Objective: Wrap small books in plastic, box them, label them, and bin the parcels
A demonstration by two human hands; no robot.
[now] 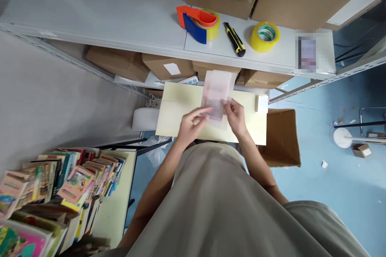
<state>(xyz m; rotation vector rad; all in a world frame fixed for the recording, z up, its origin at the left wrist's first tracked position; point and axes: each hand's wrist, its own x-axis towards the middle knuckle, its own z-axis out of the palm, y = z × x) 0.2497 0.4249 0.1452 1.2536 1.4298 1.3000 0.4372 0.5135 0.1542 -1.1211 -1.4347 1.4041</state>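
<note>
Both hands meet at frame centre over a pale yellow board (181, 116). Left hand (189, 124) pinches the lower left edge of a translucent plastic bag (217, 92), fingers closed on it. Right hand (237, 117) grips the bag's right edge, thumb and fingers clamped. The bag stands upright just above the board.

At 12 o'clock, on the white shelf (105, 20): tape dispenser (197, 22), utility knife (234, 39), tape roll (264, 36). Books (60, 180) stacked at 8 o'clock.

White shelf (120, 20) — tape dispenser (199, 22), knife (234, 39) (yellow-black), tape roll (264, 36).
</note>
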